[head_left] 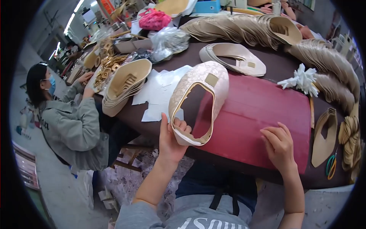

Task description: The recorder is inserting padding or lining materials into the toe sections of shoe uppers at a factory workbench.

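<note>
My left hand (173, 143) grips a cream, floral-patterned shoe upper (220, 82) by its lower end, fingers curled inside the opening and thumb outside. The upper is tilted upright above the table, with a small tan square on its toe part. Over the right side of a dark red mat (255, 114), my right hand (280, 147) hovers with loosely bent fingers and nothing visible in them. Beyond the held piece lies a small stack of similar cream uppers (249, 68). White paper sheets (158, 87) are partly behind it on the left.
Nested uppers (124, 93) stand at the left; long rows (232, 30) curve along the back. At right lie a white spiky bundle (301, 80), tan pieces (323, 143) and scissors (331, 166). A masked co-worker (72, 118) sits at left, beside gold-coloured pieces (110, 65).
</note>
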Motion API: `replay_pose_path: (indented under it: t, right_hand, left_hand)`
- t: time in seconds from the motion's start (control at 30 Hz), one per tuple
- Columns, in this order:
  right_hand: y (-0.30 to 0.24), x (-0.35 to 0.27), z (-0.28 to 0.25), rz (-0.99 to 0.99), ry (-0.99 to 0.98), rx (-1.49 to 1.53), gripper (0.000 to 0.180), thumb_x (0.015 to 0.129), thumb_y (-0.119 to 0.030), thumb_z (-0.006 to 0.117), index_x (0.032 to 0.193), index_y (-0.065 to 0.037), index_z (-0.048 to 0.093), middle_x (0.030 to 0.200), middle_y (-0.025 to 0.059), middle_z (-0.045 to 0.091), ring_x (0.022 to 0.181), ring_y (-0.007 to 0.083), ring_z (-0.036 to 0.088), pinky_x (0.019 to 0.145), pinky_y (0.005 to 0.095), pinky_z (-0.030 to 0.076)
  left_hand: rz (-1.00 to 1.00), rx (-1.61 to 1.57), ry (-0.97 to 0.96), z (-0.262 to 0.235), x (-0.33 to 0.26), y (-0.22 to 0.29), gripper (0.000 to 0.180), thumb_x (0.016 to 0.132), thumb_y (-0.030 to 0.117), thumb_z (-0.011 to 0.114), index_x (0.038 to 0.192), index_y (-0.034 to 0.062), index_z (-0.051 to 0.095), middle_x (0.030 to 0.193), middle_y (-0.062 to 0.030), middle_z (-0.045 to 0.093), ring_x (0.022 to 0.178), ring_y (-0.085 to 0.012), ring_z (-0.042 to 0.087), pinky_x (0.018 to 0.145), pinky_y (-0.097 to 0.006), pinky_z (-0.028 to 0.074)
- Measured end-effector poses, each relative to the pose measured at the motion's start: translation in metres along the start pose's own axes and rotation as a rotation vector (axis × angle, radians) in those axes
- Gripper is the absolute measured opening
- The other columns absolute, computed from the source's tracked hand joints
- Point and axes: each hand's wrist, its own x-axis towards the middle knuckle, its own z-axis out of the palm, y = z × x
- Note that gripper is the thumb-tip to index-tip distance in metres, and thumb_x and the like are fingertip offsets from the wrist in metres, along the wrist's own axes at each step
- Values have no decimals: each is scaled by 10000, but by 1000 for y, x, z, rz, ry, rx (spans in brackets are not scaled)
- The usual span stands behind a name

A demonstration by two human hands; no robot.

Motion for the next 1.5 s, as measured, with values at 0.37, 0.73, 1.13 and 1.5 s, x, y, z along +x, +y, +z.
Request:
replay_pose_path:
  t: [0.37,0.73,1.13,1.5]
  right_hand:
    - [-1,-8,7,150,4,143,169,754,28,647,919,-10,657,948,78,629,799,256,569,771,348,476]
    - [2,16,8,143,-177,134,169,757,-9,660,926,-11,653,968,94,613,805,259,565,716,343,474]
    - [166,142,106,94,-119,-14,391,825,-188,689,1166,-18,604,1264,140,549,1100,309,547,937,363,439]
    - [188,211,139,499,-467,581,214,799,-136,726,985,-33,699,811,41,639,690,138,542,669,237,439]
  left_hand:
    - [1029,907,-135,-12,37,135,421,985,391,453,1157,27,577,906,-68,659,639,-176,578,570,-295,443]
    - [886,2837,203,-120,91,245,263,882,289,521,849,32,563,867,-184,616,788,-375,556,741,-435,444]
    - [1218,2043,-1024,-10,143,26,244,816,132,635,1057,100,613,1124,-47,624,1040,-207,594,985,-410,437]
    - [1330,2072,-896,23,269,-13,335,840,108,547,1172,58,548,1251,-60,578,1150,-253,543,927,-340,449]
